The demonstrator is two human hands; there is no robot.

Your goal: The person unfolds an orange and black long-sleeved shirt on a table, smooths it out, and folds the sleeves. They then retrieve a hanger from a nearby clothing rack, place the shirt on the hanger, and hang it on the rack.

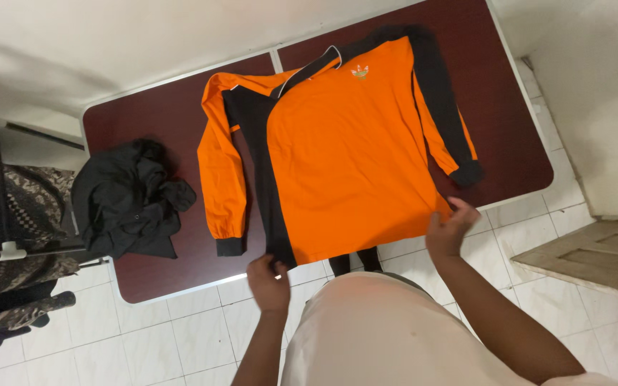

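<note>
Head view: left hand point(268, 284) and right hand point(450, 229), well apart, each pinch the hem of the orange-and-black long-sleeved jersey point(352, 143); a crumpled black garment point(129, 200) lies beyond the left hand.

— What do we see on the table?

— We see a long-sleeved orange jersey point(345, 150) spread flat, front up, collar pointing away from us. Black panels run down its shoulders and along one side of the chest, and the cuffs are black too.

— How does it lie?

— Both sleeves rest straight along the body. The hem hangs just over the near edge, where our left hand point(268, 282) pinches the black-panelled corner and our right hand point(450, 227) grips the orange corner.

— Is the cloth smooth?

— Mostly; we note light creases near the sleeves.
</note>
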